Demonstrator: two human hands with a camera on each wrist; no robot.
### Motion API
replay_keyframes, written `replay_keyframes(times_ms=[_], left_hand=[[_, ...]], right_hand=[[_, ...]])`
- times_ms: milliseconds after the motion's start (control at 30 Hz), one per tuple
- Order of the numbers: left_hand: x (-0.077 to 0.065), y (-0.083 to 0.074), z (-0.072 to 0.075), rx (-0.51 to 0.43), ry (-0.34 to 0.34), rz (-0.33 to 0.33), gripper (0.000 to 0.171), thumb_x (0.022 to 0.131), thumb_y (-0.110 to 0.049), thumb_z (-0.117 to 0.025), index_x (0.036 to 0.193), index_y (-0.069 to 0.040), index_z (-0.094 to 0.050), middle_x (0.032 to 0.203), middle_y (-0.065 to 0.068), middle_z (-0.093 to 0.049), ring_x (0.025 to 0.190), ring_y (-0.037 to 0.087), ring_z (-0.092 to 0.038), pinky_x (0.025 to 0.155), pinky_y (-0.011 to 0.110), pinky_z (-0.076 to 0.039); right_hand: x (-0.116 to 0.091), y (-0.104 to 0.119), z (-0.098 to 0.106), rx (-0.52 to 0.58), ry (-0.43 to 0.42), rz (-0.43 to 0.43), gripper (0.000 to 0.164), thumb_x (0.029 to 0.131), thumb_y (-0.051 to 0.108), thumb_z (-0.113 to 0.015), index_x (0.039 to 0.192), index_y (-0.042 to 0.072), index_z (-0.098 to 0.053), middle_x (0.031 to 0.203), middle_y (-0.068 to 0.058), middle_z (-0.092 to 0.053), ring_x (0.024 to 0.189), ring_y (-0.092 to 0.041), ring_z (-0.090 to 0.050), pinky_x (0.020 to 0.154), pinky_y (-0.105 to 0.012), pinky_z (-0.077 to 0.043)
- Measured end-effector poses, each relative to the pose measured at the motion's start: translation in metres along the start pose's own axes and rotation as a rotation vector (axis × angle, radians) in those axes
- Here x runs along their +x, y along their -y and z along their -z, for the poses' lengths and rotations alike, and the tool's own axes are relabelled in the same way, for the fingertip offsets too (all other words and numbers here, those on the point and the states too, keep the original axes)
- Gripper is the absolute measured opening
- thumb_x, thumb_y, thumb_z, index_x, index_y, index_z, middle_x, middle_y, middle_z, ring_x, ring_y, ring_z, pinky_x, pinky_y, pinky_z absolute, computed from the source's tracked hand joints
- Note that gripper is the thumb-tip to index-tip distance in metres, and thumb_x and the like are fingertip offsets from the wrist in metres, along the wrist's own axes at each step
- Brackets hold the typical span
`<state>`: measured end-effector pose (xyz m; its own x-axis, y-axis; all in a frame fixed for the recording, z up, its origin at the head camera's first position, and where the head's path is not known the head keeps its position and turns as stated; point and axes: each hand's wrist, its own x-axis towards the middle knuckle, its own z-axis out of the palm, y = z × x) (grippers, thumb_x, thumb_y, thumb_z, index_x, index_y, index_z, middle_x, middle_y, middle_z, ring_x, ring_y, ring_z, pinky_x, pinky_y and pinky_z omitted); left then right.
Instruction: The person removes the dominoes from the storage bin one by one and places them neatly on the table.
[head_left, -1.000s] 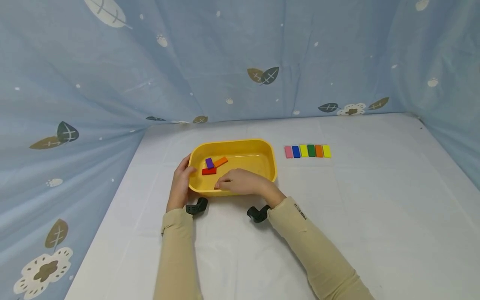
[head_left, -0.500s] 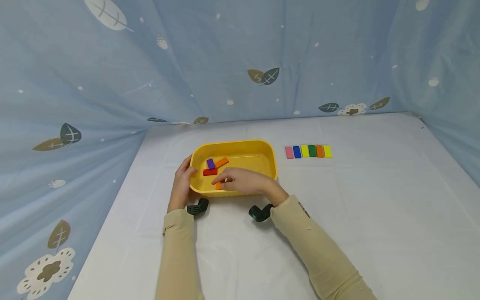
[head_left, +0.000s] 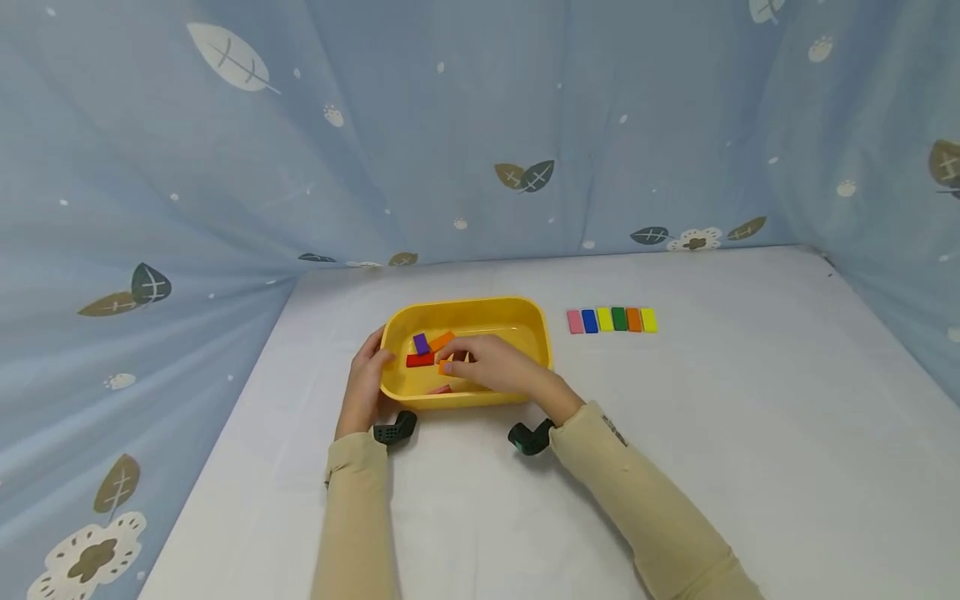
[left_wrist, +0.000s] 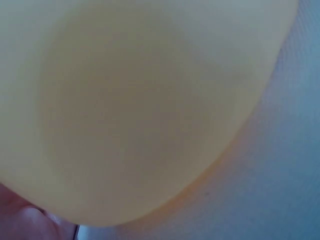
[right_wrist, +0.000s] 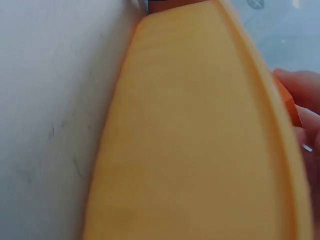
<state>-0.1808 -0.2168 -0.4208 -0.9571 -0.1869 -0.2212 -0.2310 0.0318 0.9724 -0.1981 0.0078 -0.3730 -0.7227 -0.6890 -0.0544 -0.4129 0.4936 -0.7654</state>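
Observation:
A yellow plastic tub [head_left: 465, 401] lies on the table, its outer wall [left_wrist: 130, 130] filling most of the left wrist view. My left hand [head_left: 363, 387] grips its left end, thumb over the rim and fingers outside. Over the tub's inside, my right hand [head_left: 495, 364] pinches an orange block [head_left: 445, 367] between thumb and fingers; the right wrist view shows this orange block [right_wrist: 288, 102] just past the rim. Inside the tub lie a red block [head_left: 420, 360], a purple block [head_left: 421, 343], another orange block [head_left: 442, 341] and a reddish block [head_left: 441, 389] by the near wall.
To the right of the tub, a row of small blocks [head_left: 612, 320] stands side by side: pink, blue, yellow, green, orange, yellow. A white cloth [head_left: 712, 433] covers the table. Blue patterned fabric [head_left: 420, 150] hangs behind and at the sides.
My right hand has lifted the orange block from near the tub's front wall, uncovering a reddish block there. My left hand keeps its hold on the tub. The head view has tilted up slightly.

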Motion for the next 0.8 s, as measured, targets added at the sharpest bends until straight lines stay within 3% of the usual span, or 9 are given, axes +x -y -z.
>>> replay_keyframes(times_ms=[133,300,567,667,800], left_hand=[[-0.001,0.003,0.001,-0.001,0.002,-0.002,0.053,0.084,-0.011,-0.041,0.136,-0.024,-0.038,0.139,-0.006,-0.033,0.12,0.016,-0.037,0.099,0.032,-0.033],[0.0,0.003,0.002,-0.007,0.003,-0.004,0.053,0.084,-0.011,-0.04,0.136,-0.023,-0.038,0.139,-0.005,-0.033,0.119,0.017,-0.037,0.099,0.033,-0.033],[-0.001,0.0,0.003,0.009,0.012,0.008,0.054,0.085,-0.011,-0.039,0.137,-0.024,-0.037,0.14,-0.004,-0.032,0.119,0.019,-0.037,0.098,0.034,-0.034],[-0.002,-0.001,0.003,0.008,0.004,0.01,0.054,0.084,-0.011,-0.04,0.136,-0.024,-0.038,0.139,-0.005,-0.032,0.119,0.018,-0.037,0.098,0.033,-0.034],[-0.003,-0.002,0.001,0.002,-0.003,0.012,0.054,0.083,-0.011,-0.04,0.136,-0.026,-0.038,0.139,-0.005,-0.033,0.118,0.019,-0.037,0.097,0.033,-0.035]], right_hand=[[-0.009,-0.005,0.007,0.002,-0.056,0.002,0.029,0.087,0.037,-0.052,0.109,0.022,-0.061,0.086,0.007,-0.056,0.077,-0.013,-0.049,0.066,-0.026,-0.044],[-0.022,-0.019,0.02,0.038,-0.067,-0.003,0.03,0.086,0.042,-0.05,0.111,0.027,-0.059,0.09,0.009,-0.056,0.081,-0.012,-0.051,0.069,-0.026,-0.045],[-0.038,-0.038,0.04,0.172,-0.121,-0.055,0.029,0.086,0.042,-0.051,0.109,0.028,-0.06,0.099,0.005,-0.055,0.091,-0.015,-0.05,0.08,-0.029,-0.044],[-0.04,-0.044,0.047,0.244,-0.123,-0.078,0.03,0.086,0.041,-0.051,0.112,0.027,-0.059,0.103,0.002,-0.053,0.091,-0.024,-0.051,0.077,-0.037,-0.047],[-0.043,-0.053,0.058,0.327,-0.147,-0.094,0.033,0.087,0.037,-0.052,0.117,0.023,-0.056,0.103,-0.005,-0.053,0.073,-0.031,-0.05,0.061,-0.038,-0.046]])
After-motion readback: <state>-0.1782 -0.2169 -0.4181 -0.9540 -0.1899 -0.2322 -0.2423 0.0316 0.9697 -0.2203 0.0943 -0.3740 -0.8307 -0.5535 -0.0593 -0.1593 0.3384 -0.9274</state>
